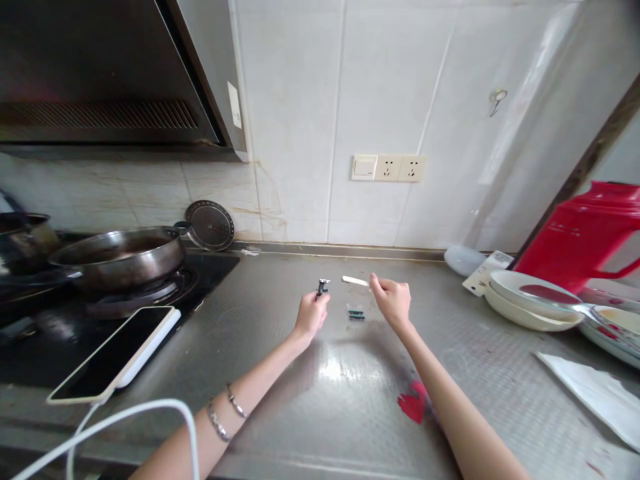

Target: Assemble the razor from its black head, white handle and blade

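Observation:
My left hand (pixel 311 316) is closed around a small black tool with a metallic head (pixel 323 287), held upright above the metal counter (pixel 280 413). To the right, my right hand (pixel 392 299) pinches the end of a flat white stick (pixel 355 281), which points left toward the tool without touching it. Between the hands, nearer the front, small dark green pieces (pixel 356 314) lie on the counter, seemingly in clear plastic.
A phone (pixel 113 357) with a white cable lies at the left, beside a steel pan (pixel 123 257) on the stove (pixel 45 353). At the right are stacked dishes (pixel 533 310), a red thermos (pixel 585 233) and a white sheet (pixel 595 393).

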A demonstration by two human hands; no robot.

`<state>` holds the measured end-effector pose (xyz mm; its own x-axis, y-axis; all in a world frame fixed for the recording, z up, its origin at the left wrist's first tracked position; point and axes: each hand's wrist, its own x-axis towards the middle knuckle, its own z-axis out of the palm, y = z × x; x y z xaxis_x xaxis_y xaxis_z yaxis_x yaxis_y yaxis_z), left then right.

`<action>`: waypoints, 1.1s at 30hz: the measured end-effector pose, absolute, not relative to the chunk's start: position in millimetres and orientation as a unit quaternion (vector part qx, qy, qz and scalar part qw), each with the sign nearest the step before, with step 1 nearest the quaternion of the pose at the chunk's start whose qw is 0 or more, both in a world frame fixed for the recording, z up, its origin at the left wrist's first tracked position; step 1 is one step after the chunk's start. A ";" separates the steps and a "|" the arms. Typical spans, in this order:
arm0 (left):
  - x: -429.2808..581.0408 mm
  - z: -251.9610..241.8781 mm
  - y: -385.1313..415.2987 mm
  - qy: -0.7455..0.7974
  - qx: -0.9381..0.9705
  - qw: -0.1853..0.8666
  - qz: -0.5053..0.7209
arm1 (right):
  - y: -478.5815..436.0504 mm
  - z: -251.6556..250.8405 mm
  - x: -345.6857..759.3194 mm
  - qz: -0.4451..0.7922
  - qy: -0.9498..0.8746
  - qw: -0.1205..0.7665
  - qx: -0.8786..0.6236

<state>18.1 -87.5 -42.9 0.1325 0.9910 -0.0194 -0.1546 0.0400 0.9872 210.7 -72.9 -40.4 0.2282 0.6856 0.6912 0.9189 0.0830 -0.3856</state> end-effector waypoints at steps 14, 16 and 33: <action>10.2 -47.2 -84.8 0.443 0.628 0.335 0.545 | -81.7 -29.2 199.2 -0.152 -0.647 0.457 -0.591; 11.0 -49.6 -84.7 0.446 0.632 0.333 0.538 | -84.2 -25.6 191.8 -0.155 -0.639 0.482 -0.579; 12.4 -53.5 -83.7 0.430 0.631 0.340 0.549 | -78.9 -42.1 178.8 -0.127 -0.658 0.505 -0.543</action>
